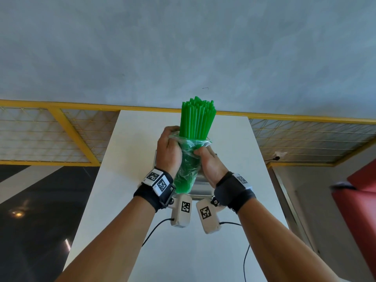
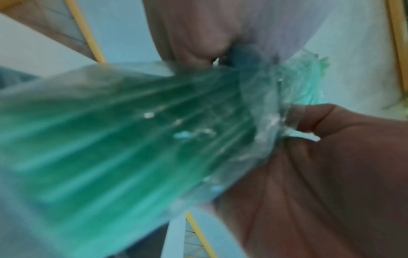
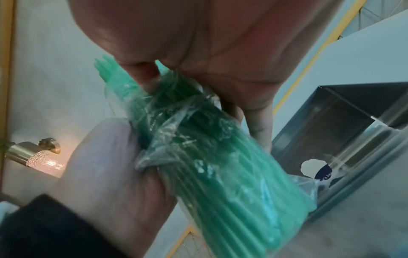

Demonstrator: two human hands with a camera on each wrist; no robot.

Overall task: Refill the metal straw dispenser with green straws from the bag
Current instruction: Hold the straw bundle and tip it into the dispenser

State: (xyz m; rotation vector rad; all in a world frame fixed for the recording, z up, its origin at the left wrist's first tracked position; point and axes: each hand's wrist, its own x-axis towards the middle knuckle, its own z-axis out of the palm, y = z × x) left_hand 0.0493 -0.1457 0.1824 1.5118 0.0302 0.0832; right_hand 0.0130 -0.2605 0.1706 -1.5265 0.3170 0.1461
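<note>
A bundle of green straws (image 1: 196, 119) stands upright in a clear plastic bag (image 1: 187, 165), its upper half sticking out of the bag's open mouth. My left hand (image 1: 168, 147) grips the crumpled bag edge on the left. My right hand (image 1: 209, 159) pinches the bag on the right. Both hold it just above the metal straw dispenser (image 1: 200, 190), which is mostly hidden behind the bag. In the right wrist view the bag (image 3: 209, 165) hangs beside the dispenser (image 3: 342, 125), whose top is open and dark inside. The left wrist view shows the bag (image 2: 132, 139) blurred.
The dispenser sits on a narrow white table (image 1: 122, 180). A yellow-framed mesh railing (image 1: 61, 135) runs behind it against a grey wall. A red object (image 1: 362, 190) stands at the right. Cables trail from my wrist cameras. A lit wall lamp (image 3: 39, 157) shows at the left.
</note>
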